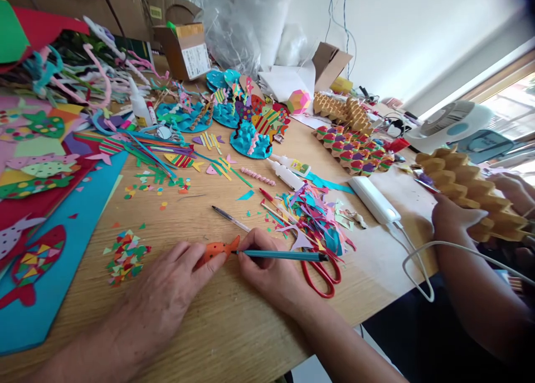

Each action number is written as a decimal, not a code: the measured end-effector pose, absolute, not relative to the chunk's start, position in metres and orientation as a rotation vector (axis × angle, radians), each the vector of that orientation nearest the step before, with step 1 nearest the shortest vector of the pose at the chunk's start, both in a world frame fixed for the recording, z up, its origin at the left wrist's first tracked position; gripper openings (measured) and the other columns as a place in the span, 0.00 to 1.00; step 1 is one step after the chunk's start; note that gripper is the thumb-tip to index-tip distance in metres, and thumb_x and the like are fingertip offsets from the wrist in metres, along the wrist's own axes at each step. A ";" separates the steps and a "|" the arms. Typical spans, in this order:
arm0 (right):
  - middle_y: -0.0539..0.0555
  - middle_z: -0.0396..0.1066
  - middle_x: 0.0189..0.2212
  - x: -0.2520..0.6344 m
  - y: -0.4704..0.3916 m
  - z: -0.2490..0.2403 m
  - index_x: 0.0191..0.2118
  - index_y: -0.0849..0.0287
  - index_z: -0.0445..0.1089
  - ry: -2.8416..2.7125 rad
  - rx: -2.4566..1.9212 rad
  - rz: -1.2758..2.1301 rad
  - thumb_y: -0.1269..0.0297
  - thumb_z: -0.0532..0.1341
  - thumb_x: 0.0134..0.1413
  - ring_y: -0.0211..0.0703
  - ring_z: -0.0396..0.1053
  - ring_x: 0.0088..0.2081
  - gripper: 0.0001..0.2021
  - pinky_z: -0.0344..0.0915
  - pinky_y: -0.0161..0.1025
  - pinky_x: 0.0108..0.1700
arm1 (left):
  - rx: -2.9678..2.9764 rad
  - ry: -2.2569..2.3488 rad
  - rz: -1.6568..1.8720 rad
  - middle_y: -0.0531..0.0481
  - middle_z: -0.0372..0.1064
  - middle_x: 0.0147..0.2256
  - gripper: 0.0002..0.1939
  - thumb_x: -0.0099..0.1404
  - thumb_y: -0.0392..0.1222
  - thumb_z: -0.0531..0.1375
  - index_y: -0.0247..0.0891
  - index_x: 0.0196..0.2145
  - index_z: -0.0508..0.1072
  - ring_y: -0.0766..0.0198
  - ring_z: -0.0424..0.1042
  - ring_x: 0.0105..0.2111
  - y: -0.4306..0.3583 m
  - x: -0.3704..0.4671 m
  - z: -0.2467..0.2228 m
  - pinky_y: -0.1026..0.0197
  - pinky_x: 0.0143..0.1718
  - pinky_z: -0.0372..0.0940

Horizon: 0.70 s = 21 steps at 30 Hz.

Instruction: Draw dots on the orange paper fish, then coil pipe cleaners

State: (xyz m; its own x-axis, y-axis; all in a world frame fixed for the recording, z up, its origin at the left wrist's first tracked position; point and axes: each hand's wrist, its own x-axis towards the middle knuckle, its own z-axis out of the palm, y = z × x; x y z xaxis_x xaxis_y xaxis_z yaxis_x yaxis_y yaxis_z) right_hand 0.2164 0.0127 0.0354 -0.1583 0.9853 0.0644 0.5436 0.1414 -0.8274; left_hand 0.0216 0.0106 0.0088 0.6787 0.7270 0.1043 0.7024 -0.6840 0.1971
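Observation:
A small orange paper fish (216,251) with dark dots lies on the table. My left hand (165,280) holds it down, fingers and thumb pressed around its left end. Between the fingers of my right hand (267,268) is a teal felt-tip pen (288,255), its tip at the fish's tail. Just beyond my right hand lies a ballpoint pen (229,218). Red-handled scissors (324,280) rest beside my right wrist, partly under paper scraps. A pile of small coloured paper bits (126,256) lies left of my left hand.
Coloured paper sheets with cut fish (38,260) cover the left side. Glue bottles (288,175), paper strips (320,213) and blue decorated pieces (251,140) spread across the middle. A white power bank (373,200) trails a cable. At right, another person's hands hold an egg carton (472,190).

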 end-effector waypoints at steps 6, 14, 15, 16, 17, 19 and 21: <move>0.46 0.64 0.20 0.215 0.013 0.037 0.25 0.58 0.62 -1.792 -1.488 0.881 0.75 0.55 0.44 0.33 0.60 0.21 0.04 0.56 0.29 0.24 | 2.748 1.202 0.292 0.48 0.64 0.41 0.33 0.56 0.25 0.48 0.49 0.57 0.59 0.56 0.63 0.38 0.008 0.020 0.000 0.54 0.37 0.63; 0.46 0.63 0.19 0.214 0.012 0.034 0.25 0.58 0.62 -1.845 -1.448 0.816 0.74 0.55 0.43 0.32 0.58 0.20 0.04 0.56 0.29 0.24 | 2.711 1.209 0.252 0.47 0.64 0.42 0.32 0.58 0.27 0.46 0.50 0.57 0.59 0.55 0.62 0.39 0.009 0.021 0.003 0.54 0.38 0.63; 0.46 0.63 0.19 0.214 0.012 0.034 0.25 0.58 0.62 -1.850 -1.444 0.810 0.74 0.55 0.43 0.32 0.58 0.20 0.04 0.56 0.29 0.24 | 2.706 1.198 0.238 0.47 0.64 0.42 0.31 0.58 0.27 0.47 0.49 0.57 0.59 0.55 0.62 0.39 0.010 0.021 0.004 0.53 0.38 0.63; 0.46 0.63 0.19 0.214 0.012 0.033 0.25 0.58 0.62 -1.854 -1.442 0.806 0.75 0.55 0.43 0.32 0.58 0.20 0.04 0.56 0.29 0.24 | 2.704 1.179 0.220 0.46 0.64 0.42 0.31 0.58 0.27 0.47 0.48 0.57 0.59 0.55 0.62 0.39 0.010 0.020 0.005 0.53 0.37 0.64; 0.46 0.63 0.19 0.214 0.012 0.033 0.25 0.58 0.62 -1.856 -1.442 0.803 0.75 0.55 0.43 0.32 0.58 0.20 0.04 0.56 0.29 0.25 | 2.705 1.163 0.209 0.46 0.64 0.42 0.31 0.58 0.27 0.47 0.48 0.57 0.60 0.55 0.63 0.39 0.011 0.019 0.006 0.54 0.37 0.64; 0.46 0.63 0.19 0.214 0.012 0.033 0.25 0.58 0.62 -1.848 -1.447 0.799 0.75 0.55 0.42 0.33 0.59 0.20 0.05 0.56 0.29 0.25 | 2.714 1.125 0.200 0.46 0.65 0.43 0.31 0.58 0.28 0.47 0.48 0.57 0.59 0.55 0.63 0.39 0.012 0.018 0.009 0.55 0.36 0.64; 0.46 0.64 0.19 0.214 0.012 0.034 0.25 0.58 0.62 -1.834 -1.461 0.795 0.75 0.55 0.42 0.33 0.59 0.20 0.05 0.56 0.29 0.24 | 2.730 1.120 0.208 0.46 0.65 0.43 0.31 0.58 0.27 0.48 0.49 0.58 0.59 0.55 0.64 0.39 0.013 0.018 0.010 0.55 0.36 0.64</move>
State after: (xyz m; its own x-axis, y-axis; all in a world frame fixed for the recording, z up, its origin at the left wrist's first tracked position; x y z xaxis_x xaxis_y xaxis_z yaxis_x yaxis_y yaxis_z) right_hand 0.2137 0.0118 0.0337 -0.1644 0.9792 0.1191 0.5822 0.1938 -0.7896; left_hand 0.0182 0.0127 0.0104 0.7061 0.7056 0.0597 0.6799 -0.6992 0.2212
